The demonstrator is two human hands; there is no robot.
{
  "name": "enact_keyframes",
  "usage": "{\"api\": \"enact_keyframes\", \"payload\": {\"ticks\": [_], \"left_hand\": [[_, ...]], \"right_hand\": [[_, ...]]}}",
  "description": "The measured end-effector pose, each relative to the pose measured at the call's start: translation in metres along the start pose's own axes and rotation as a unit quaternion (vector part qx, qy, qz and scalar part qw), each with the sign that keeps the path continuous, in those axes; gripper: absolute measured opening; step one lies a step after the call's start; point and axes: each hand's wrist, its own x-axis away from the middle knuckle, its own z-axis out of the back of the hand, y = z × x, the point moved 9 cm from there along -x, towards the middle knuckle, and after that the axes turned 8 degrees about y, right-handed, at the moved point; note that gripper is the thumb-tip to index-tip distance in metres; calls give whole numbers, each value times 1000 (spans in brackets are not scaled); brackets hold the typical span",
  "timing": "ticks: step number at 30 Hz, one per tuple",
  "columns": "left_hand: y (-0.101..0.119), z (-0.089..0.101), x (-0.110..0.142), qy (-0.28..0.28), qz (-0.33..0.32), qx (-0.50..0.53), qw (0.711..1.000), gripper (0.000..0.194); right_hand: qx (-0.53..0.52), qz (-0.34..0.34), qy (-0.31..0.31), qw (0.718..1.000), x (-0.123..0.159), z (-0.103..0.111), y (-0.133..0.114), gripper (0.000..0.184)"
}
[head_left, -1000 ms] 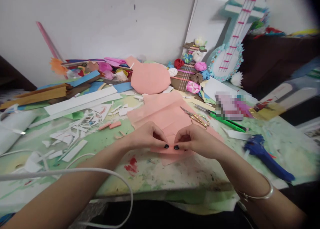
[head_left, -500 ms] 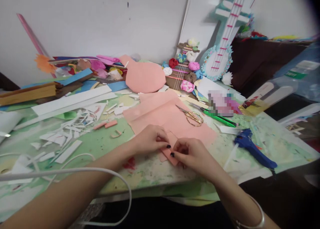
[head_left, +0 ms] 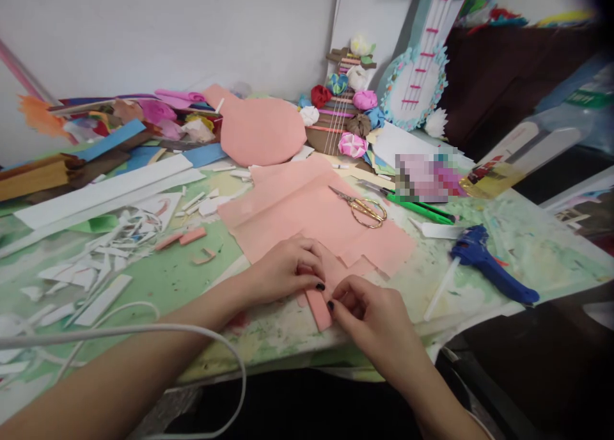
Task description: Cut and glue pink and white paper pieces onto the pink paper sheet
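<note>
My left hand (head_left: 292, 268) is closed on a narrow pink covered strip (head_left: 319, 311), fingers pressing its upper end. The strip lies at a slant near the table's front edge. A piece of pink paper (head_left: 332, 267) sits under and beside it. My right hand (head_left: 371, 309) pinches the edge of this paper just right of the strip, thumb and forefinger together. Beyond both hands spreads a larger creased sheet of pink paper (head_left: 283, 203). Gold-handled scissors (head_left: 367, 211) rest on that sheet.
To the right lie a green utility knife (head_left: 422, 210) and a blue glue gun (head_left: 494, 267). White paper scraps (head_left: 110, 248) and a white cable (head_left: 192, 328) are at left. Behind stand a pink lute-shaped board (head_left: 263, 133) and a flower-trimmed instrument model (head_left: 340, 120).
My right hand has shifted slightly right and down, away from the strip, uncovering more of it. My left hand stays on the strip's upper end. The camera view has turned slightly.
</note>
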Motion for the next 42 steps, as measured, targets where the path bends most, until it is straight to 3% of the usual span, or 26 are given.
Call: {"api": "enact_keyframes", "payload": {"ticks": [6,9,14,23,33,39,42], "left_hand": [[-3,-1,-1,-5,1,9,1000,8],[-5,-2,-1,-10,5,9,1000,7],[-8,3,0,11,53,101,993,12],[-21,38,5,164,102,207,959,28],[-21,33,5,169,179,254,935,11],[-31,37,12,192,229,203,932,12],[-33,39,13,196,224,178,938,12]], "right_hand": [[0,187,111,976,27,6,-24,20],[46,226,129,964,36,4,-29,17],[79,221,115,965,37,2,-28,16],[54,188,102,975,34,-2,-21,15],[64,177,87,978,34,-5,-20,13],[61,173,92,979,32,-4,-20,14],[61,169,83,980,32,-6,-19,13]]}}
